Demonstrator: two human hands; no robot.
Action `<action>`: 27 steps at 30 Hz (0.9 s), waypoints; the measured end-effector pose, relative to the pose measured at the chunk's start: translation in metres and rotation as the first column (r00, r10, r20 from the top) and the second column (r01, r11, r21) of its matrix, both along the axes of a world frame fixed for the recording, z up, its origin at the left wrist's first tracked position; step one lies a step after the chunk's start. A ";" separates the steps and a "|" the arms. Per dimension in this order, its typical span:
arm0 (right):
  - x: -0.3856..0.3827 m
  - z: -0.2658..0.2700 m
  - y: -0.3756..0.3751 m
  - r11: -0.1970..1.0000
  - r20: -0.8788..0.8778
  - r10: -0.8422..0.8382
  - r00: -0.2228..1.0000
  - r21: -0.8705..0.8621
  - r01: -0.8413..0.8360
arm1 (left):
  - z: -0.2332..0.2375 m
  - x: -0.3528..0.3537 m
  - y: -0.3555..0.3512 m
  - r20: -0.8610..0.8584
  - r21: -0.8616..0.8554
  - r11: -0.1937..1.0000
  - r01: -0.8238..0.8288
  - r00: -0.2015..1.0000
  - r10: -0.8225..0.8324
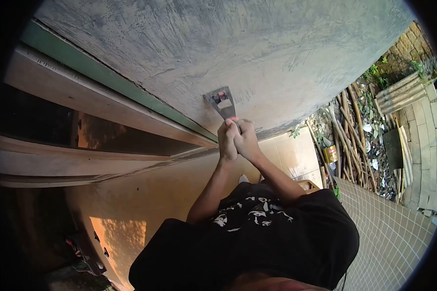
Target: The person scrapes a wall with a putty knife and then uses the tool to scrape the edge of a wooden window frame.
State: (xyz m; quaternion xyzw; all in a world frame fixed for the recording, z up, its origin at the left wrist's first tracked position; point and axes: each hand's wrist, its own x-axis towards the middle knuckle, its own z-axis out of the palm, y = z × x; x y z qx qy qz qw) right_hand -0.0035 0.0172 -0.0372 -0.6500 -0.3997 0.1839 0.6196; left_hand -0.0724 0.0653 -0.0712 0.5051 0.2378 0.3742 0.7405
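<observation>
Both of my hands are wrapped around the handle of a paint scraper [220, 103]. My left hand [226, 140] is closed on the left side of the handle, pressed against my right hand [246, 139], which is closed from the right. The fingers hide most of the handle; a bit of red shows just above them. The wide, flat blade points away from me, its front edge right at the wall [281, 63]. Grey, streaky, scuffed patches cover the wall's surface around the blade.
Left of the blade runs a green strip [107, 72] beside a wooden window frame [97, 102]. Pale floor tiles [291, 155] lie below. To the right are a pile of sticks [347, 131], a yellow can [330, 154], corrugated sheets [398, 94] and a gridded surface [383, 228].
</observation>
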 end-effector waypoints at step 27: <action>-0.004 -0.031 -0.024 0.994 -0.048 -0.099 0.994 0.039 0.101 | -0.023 0.005 -0.003 -0.114 0.018 0.994 0.104 0.988 -0.101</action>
